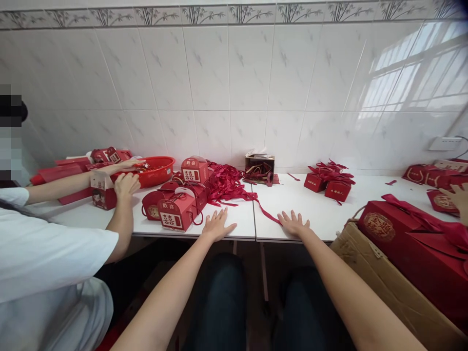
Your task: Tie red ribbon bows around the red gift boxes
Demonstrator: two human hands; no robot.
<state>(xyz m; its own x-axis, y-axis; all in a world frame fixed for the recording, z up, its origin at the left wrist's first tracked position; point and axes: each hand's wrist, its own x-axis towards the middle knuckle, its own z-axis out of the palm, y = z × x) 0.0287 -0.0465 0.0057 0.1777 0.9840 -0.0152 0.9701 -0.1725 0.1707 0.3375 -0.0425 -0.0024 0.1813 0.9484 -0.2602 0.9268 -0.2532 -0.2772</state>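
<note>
My left hand lies flat with fingers spread near the front edge of the white table. Just left of it stands a red gift box with a printed front and a cord handle. My right hand also rests flat, fingers apart, and holds nothing. One end of a red ribbon reaches that hand's fingertips; whether it lies under them I cannot tell. The ribbon runs back to a heap of red ribbons behind my left hand. More red boxes stand beside the heap.
At left a co-worker's hands are at a box and a red basin. An open box of ribbons stands at the back. Ribbon-tied boxes sit right. A carton bears large red boxes; another person's hand shows beyond.
</note>
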